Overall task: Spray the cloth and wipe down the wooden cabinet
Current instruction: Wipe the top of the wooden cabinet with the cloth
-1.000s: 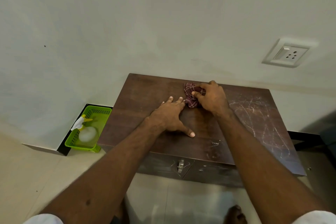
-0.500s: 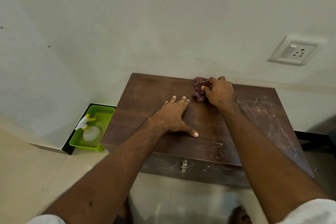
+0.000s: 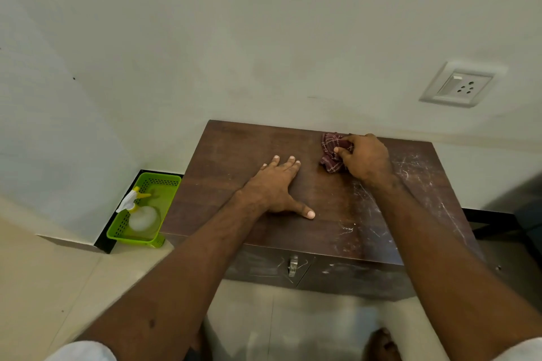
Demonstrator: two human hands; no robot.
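Note:
A low dark wooden cabinet (image 3: 234,155) stands against the wall, its top scratched and streaked white on the right. My right hand (image 3: 366,158) grips a bunched maroon checked cloth (image 3: 330,152) and presses it on the top near the back edge. Flat on the middle of the cabinet top lies my left hand (image 3: 278,187), fingers spread, holding nothing. A spray bottle (image 3: 137,211) with a white and yellow head lies in a green basket (image 3: 164,182) on the floor left of the cabinet.
A wall socket (image 3: 462,86) sits on the wall above the cabinet's right end. A metal latch (image 3: 292,265) is on the cabinet front. Pale tiled floor (image 3: 44,287) spreads to the left and below. My foot (image 3: 381,343) shows at the bottom.
My right hand has slid the cloth to the right and toward the back edge of the cabinet top. My left hand has stayed flat in the same place.

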